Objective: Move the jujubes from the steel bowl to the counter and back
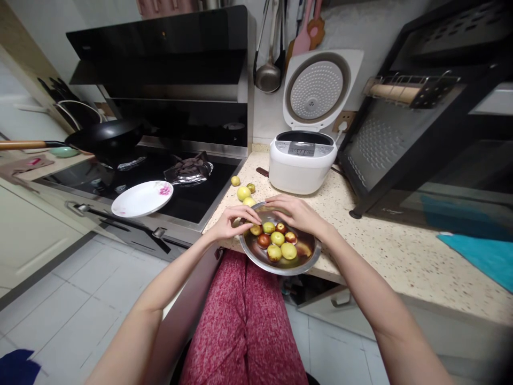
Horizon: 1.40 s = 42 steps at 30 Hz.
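A round metal bowl (256, 262) sits at the counter's front edge, partly over my lap. Several jujubes (288, 251), yellow-green and reddish-brown, lie in its shallow liquid. My left hand (234, 222) reaches over the left rim, fingers stretched and thumb apart, close to a jujube (255, 230) at that side; whether it touches the fruit I cannot tell. Across the back rim lies my right hand (294, 211), its fingers extended and thumb pointing down into the bowl. Behind the bowl, more yellow-green jujubes (242, 193) rest on the counter.
A white rice cooker (302, 166) stands behind the bowl with its lid raised. On the left, a white plate (140, 200) overhangs the front of the gas stove (188, 206), and a black wok (108, 136) sits further back. A black rack (401, 176) and turquoise cloth (481, 256) are at right.
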Tool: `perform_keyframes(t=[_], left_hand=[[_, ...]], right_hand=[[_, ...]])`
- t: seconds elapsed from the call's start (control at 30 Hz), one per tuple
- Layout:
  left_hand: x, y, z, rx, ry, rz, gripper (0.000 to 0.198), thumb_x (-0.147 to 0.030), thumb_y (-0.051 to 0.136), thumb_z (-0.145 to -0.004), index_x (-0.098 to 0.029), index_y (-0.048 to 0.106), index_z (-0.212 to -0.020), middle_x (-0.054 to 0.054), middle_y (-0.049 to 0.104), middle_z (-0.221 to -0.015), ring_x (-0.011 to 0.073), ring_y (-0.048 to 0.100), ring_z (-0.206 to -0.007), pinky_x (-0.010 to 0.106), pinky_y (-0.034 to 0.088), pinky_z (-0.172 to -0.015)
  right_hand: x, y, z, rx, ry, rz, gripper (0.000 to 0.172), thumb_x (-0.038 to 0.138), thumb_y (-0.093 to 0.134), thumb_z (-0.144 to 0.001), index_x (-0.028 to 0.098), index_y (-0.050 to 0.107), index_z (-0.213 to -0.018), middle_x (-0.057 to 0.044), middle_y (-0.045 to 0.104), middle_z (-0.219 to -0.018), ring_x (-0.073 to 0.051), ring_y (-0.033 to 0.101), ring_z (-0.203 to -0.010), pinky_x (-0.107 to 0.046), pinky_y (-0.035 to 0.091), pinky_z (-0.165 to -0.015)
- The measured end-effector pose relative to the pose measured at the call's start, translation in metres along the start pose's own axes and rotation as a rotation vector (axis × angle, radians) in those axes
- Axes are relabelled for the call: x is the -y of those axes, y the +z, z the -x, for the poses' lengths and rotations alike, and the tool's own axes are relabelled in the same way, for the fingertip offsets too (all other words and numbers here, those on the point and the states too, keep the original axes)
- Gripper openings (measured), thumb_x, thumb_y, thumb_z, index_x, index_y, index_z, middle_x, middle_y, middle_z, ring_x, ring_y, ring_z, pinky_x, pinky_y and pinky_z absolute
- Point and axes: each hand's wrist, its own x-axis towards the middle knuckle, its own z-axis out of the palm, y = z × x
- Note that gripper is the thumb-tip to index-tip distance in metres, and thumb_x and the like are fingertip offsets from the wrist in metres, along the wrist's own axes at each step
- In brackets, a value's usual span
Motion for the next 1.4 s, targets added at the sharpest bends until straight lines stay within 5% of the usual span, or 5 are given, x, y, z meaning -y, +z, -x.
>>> perform_keyframes(t=[0.47,0.7,0.87,1.1,1.4], left_hand=[[0.004,0.003,0.004,0.198,0.145,-0.162,0.052,-0.042,0.033,-0.108,-0.022,0.08,-0.115,0.013,0.08,-0.118,0.0275,0.075,-0.117,0.048,0.059,-0.104],[0.009,0.007,0.006,0.076,0.195,-0.227,0.051,-0.037,0.032,-0.11,-0.021,0.079,-0.117,0.012,0.081,-0.116,0.0257,0.072,-0.121,0.046,0.058,-0.105],[0.009,0.007,0.005,0.021,0.2,-0.296,0.059,-0.039,0.025,-0.111,-0.021,0.081,-0.107,0.011,0.083,-0.103,0.024,0.076,-0.107,0.043,0.058,-0.099],[0.016,0.009,0.007,0.001,0.27,-0.34,0.052,-0.033,0.029,-0.11,-0.021,0.08,-0.107,0.009,0.083,-0.101,0.0229,0.078,-0.105,0.04,0.058,-0.093],[0.022,0.011,0.007,0.002,0.283,-0.397,0.051,-0.033,0.031,-0.108,-0.02,0.08,-0.103,0.009,0.084,-0.099,0.0222,0.079,-0.1,0.04,0.06,-0.09]], right_hand=[[-0.001,0.002,0.0,-0.033,-0.001,-0.032,0.039,0.014,0.057,-0.1,0.027,0.071,-0.134,-0.009,0.072,-0.134,-0.025,0.067,-0.126,-0.05,0.054,-0.11],[-0.01,-0.003,-0.002,-0.134,0.004,-0.108,0.031,0.023,0.055,-0.103,0.024,0.073,-0.128,-0.009,0.074,-0.131,-0.026,0.067,-0.127,-0.049,0.052,-0.112],[-0.038,-0.006,-0.037,-0.156,0.089,-0.089,0.03,0.028,0.057,-0.101,0.022,0.074,-0.125,-0.011,0.076,-0.128,-0.027,0.072,-0.119,-0.046,0.055,-0.107],[-0.073,0.032,-0.108,0.049,0.148,0.036,0.041,0.013,0.071,-0.086,0.017,0.072,-0.127,-0.015,0.074,-0.13,-0.029,0.07,-0.121,-0.047,0.054,-0.108],[-0.078,0.045,-0.12,0.131,0.107,0.087,0.035,0.009,0.071,-0.084,0.013,0.073,-0.119,-0.016,0.077,-0.12,-0.028,0.073,-0.112,-0.041,0.055,-0.101]])
